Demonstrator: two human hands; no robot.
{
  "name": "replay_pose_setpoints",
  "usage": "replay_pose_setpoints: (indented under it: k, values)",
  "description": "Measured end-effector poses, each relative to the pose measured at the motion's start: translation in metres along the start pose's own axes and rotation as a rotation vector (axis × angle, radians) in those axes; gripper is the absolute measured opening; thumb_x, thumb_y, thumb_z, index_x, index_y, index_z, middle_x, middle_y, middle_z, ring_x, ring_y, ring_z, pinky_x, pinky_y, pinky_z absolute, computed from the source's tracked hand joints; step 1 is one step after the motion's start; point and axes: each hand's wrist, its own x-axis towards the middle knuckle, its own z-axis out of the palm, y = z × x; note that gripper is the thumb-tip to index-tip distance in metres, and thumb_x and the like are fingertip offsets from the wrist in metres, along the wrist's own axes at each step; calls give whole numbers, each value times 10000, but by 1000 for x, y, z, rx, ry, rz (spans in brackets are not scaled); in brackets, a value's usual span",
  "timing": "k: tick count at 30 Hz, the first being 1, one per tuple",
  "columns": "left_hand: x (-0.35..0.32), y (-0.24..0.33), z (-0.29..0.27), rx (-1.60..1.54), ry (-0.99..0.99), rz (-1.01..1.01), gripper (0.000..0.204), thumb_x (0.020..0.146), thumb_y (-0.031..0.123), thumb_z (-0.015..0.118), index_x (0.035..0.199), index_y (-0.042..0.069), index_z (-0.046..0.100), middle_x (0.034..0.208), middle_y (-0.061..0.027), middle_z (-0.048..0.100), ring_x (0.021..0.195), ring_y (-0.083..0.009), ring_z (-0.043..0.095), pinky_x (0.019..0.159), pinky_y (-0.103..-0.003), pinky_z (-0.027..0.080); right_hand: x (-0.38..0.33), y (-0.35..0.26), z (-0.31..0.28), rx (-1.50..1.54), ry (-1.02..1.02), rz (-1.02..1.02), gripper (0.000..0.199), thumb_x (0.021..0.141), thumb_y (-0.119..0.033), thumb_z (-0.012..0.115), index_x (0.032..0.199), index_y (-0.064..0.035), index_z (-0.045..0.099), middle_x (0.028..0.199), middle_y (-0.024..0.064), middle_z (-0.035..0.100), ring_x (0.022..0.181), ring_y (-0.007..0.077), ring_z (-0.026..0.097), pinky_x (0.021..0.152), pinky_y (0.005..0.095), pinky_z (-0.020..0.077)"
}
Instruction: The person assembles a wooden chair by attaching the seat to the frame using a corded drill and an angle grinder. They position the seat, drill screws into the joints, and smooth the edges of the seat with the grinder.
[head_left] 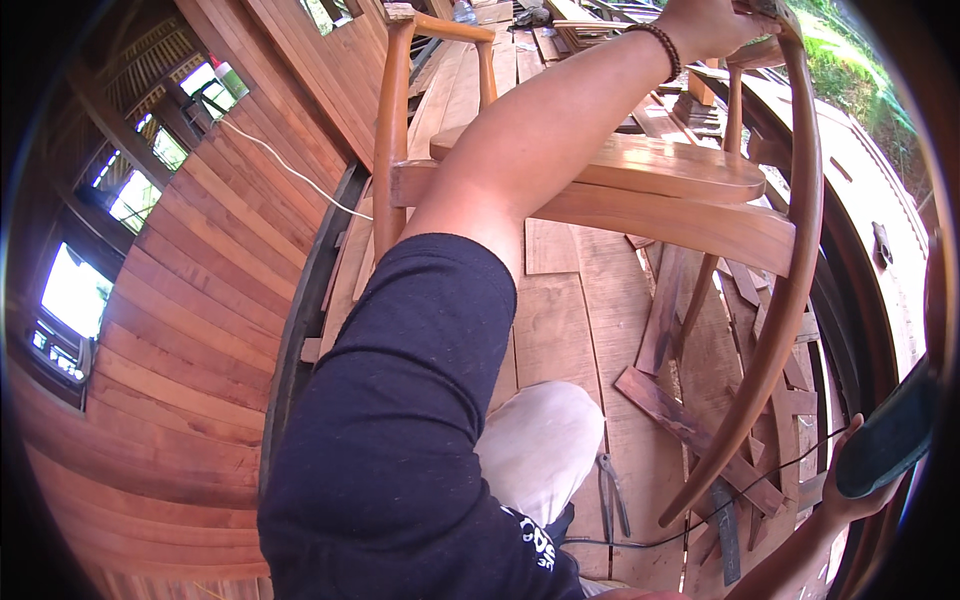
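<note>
A varnished wooden chair (680,175) stands tilted in front of me, its curved leg sweeping down at the right. My left arm reaches across it. The left hand (708,28), wearing a beaded bracelet, is closed on the top of the chair's right-hand post, its fingers partly cut off by the upper edge. Low at the right, my right hand (846,490) is wrapped round a dark green power tool (888,440). The tool's working end is hidden at the dark rim of the view, so its kind does not show. A black cord (640,545) runs across the floor near it.
Pincers (612,495) lie on the floorboards beside my knee (545,440). Scrap wood pieces (690,430) and a dark flat bar (725,530) lie under the chair's curved leg. A plank wall (200,320) with a white cable (290,168) rises at the left.
</note>
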Motion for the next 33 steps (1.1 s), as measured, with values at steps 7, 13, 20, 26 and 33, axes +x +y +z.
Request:
replay_pose_setpoints:
  k: [7, 13, 20, 26, 33]
  values:
    - [0, 0, 1, 53, 14, -26, 278, 863, 161, 718, 1087, 12, 648, 981, -129, 727, 928, -217, 709, 816, -322, 556, 0, -7, 7, -297, 2, -133, 483, 731, -150, 876, 1107, 47, 645, 1073, 136, 713, 917, 255, 717, 831, 311, 558]
    - [0, 0, 1, 35, 5, -30, 244, 869, 140, 704, 1078, 23, 658, 985, -118, 727, 919, -211, 705, 825, -318, 550, 6, 4, 7, -171, 17, -70, 506, 715, -189, 888, 1100, 40, 653, 1072, 141, 712, 890, 257, 723, 826, 312, 568]
    - [-8, -5, -18, 22, -22, -104, 262, 880, 89, 700, 1117, -4, 638, 994, -95, 723, 925, -168, 687, 833, -288, 542, -6, -16, 16, 368, -1, 289, 602, 662, -179, 906, 1142, 49, 623, 1023, 166, 693, 904, 293, 692, 840, 380, 524]
    - [-1, -22, -6, -129, -55, -60, 288, 903, 57, 680, 1167, -23, 600, 1044, -72, 692, 974, -153, 661, 875, -273, 522, 30, -59, 20, 180, -150, 37, 740, 631, -285, 894, 1186, 67, 554, 1135, 244, 595, 1031, 415, 607, 890, 466, 485]
    - [7, -13, 11, -230, -75, -69, 281, 909, 28, 662, 1175, -23, 587, 1089, -82, 681, 1016, -150, 648, 907, -274, 509, -7, -38, 39, 322, -150, 94, 722, 672, -258, 871, 1230, 43, 525, 1094, 195, 613, 978, 347, 631, 855, 425, 501]
